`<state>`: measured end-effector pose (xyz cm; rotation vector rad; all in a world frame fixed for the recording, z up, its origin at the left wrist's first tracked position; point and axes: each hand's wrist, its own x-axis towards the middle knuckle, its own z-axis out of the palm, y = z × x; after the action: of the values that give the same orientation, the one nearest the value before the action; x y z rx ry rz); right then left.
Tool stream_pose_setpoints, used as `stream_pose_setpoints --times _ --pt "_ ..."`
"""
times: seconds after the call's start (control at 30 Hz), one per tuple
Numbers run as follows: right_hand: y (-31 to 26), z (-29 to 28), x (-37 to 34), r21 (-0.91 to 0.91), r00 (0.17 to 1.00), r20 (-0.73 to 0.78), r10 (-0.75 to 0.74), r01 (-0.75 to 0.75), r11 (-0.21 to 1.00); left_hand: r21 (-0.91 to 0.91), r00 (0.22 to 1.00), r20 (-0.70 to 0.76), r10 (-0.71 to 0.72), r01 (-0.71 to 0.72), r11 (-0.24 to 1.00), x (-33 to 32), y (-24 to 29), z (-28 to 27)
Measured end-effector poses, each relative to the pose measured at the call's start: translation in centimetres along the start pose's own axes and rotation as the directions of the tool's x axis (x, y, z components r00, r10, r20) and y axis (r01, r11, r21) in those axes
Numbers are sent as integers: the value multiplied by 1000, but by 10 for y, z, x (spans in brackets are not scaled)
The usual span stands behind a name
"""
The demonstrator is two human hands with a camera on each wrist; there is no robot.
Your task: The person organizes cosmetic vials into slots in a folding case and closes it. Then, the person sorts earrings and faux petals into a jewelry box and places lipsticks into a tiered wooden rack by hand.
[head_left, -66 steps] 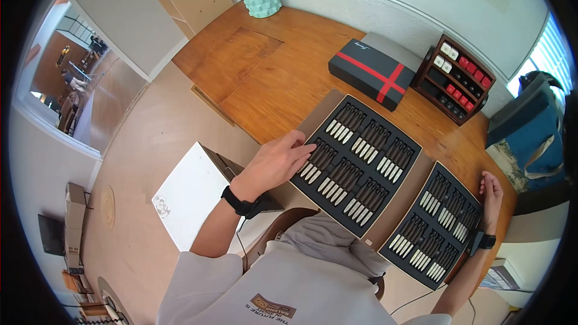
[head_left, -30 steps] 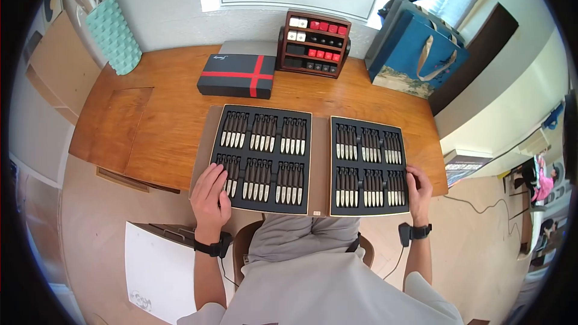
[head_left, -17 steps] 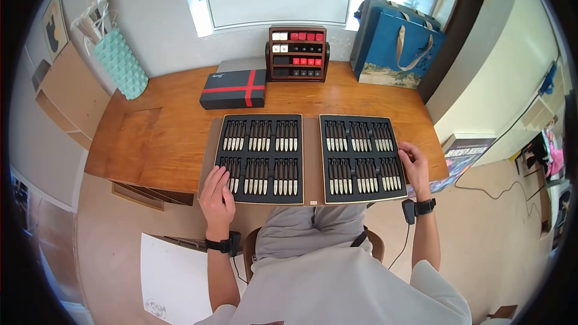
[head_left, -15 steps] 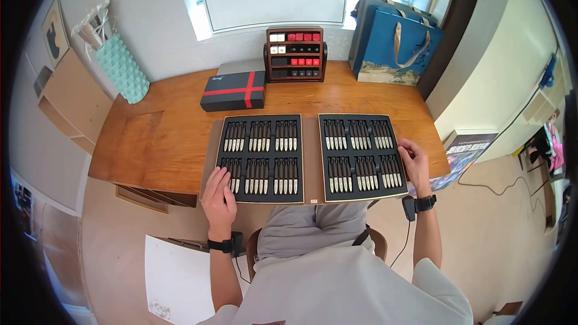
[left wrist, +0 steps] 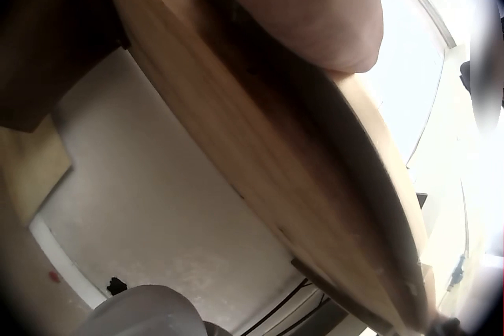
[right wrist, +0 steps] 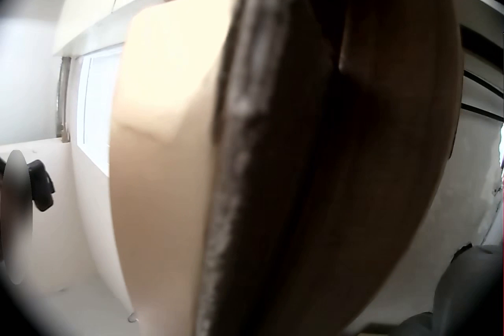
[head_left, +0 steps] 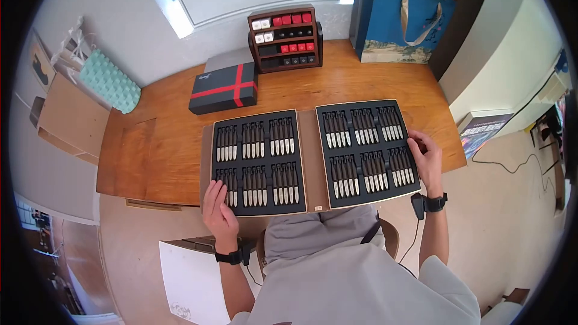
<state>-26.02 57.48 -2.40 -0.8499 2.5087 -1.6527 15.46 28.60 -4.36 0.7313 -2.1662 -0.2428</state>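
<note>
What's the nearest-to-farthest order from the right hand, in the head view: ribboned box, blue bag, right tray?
1. Right tray, right hand at its edge.
2. Blue bag, back right.
3. Ribboned box, back, left of middle.

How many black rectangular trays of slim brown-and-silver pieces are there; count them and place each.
2. The left tray lies at the left hand, the right tray at the right hand, with a brown strip between them. Any underneath would be hidden.
</note>
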Motion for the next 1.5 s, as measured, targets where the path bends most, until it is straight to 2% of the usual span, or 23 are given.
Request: stream_pose_setpoints --times 0.23,0.47,0.53,0.6,0.73,0.8,1.17,1.33,1.5 --pt "-1 -2 2 -105 1000 -16 11 -13 994 22 997 58 -53 52 998 -5 -6 2" --pt "1 -5 3 -169 996 -6 85 -85 982 53 991 94 -94 89 995 -7 -8 -2" --pt "1 -5 3 -222 996 -23 91 -94 971 36 986 151 -76 71 997 -11 -12 -6" --pt "4 -5 2 -191 991 -26 133 -135 972 48 985 146 -89 83 995 -10 -13 -7" --pt "12 -9 3 -229 992 -10 122 -121 966 33 989 129 -75 71 997 -8 -13 -7" --pt "14 -9 2 -188 985 -49 167 -174 967 0 974 207 -90 92 996 -10 -14 -12" --pt "17 -10 2 -216 976 -84 202 -216 952 -28 953 289 -87 99 995 -10 -16 -19" --pt "16 -9 2 -217 981 -92 173 -189 958 12 967 242 -84 83 996 -7 -16 -15" --pt "3 -3 4 -197 972 -86 218 -231 953 -22 967 233 -107 115 993 -6 -13 -14"
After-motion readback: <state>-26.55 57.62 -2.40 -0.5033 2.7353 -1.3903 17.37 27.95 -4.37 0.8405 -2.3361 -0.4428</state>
